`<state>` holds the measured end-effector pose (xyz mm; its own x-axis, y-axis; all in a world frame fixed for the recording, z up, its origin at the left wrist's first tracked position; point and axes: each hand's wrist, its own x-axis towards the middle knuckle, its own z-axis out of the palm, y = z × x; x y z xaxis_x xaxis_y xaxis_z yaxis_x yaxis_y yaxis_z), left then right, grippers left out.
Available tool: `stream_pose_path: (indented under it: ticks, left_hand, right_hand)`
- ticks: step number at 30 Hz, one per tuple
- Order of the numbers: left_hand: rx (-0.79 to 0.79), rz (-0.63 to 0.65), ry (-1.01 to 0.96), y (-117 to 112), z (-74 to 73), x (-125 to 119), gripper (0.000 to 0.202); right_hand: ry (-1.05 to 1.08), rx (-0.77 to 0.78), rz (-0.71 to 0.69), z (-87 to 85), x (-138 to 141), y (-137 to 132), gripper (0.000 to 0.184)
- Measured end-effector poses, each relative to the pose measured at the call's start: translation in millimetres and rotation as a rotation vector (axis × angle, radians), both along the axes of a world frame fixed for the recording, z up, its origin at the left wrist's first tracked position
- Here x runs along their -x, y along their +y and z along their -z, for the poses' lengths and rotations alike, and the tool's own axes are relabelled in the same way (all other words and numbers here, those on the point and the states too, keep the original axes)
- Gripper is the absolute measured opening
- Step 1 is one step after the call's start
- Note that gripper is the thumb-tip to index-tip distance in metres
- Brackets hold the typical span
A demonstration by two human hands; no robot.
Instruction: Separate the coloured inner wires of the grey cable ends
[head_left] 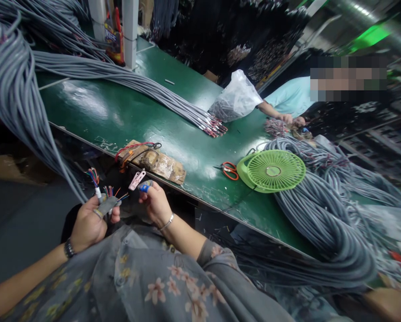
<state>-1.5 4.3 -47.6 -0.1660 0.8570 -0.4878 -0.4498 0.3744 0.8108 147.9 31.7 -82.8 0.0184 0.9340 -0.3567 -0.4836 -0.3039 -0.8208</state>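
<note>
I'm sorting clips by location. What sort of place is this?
Probably a cable workshop or factory floor: long bundles of grey cable lie on a green worktable, the left hand holds a cable end with coloured wires showing, and a co-worker is across the table.

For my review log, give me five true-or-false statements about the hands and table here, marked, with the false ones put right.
1. The left hand holds a cable with coloured wires at its end. True.
2. The right hand holds the scissors. False: they lie on the table.
3. The fan is red. False: it is green.
4. The wooden block lies at the table's near edge. True.
5. The plastic bag lies on the floor. False: it rests on the table.
</note>
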Motion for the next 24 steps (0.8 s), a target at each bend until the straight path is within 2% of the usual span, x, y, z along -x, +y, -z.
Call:
stream_pose_path:
  ticks: [4, 7, 11, 16, 24]
  left_hand:
    - [-0.021, 0.031, -0.007, 0, 0.8, 2, 0.028]
    - [-0.03, 0.066, -0.026, 2, -0.7, -1, 0.029]
    - [-0.032, 0.099, -0.045, 5, -7.9, -9, 0.029]
    - [-0.037, 0.085, -0.021, 7, -12.4, -18, 0.029]
    - [-0.022, 0.139, 0.018, 9, -2.5, -20, 0.035]
  right_hand:
    - [0.083, 0.06, -0.023, 0.0, -9, 4, 0.025]
    - [0.115, 0.119, -0.099, -3.8, -10, 10, 0.038]
    - [0.148, 0.093, -0.213, -10.7, -6, 21, 0.047]
    - [0.229, 0.101, -0.18, -15.0, 2, 26, 0.042]
    - [0.23, 0.068, -0.12, -12.8, 8, 27, 0.048]
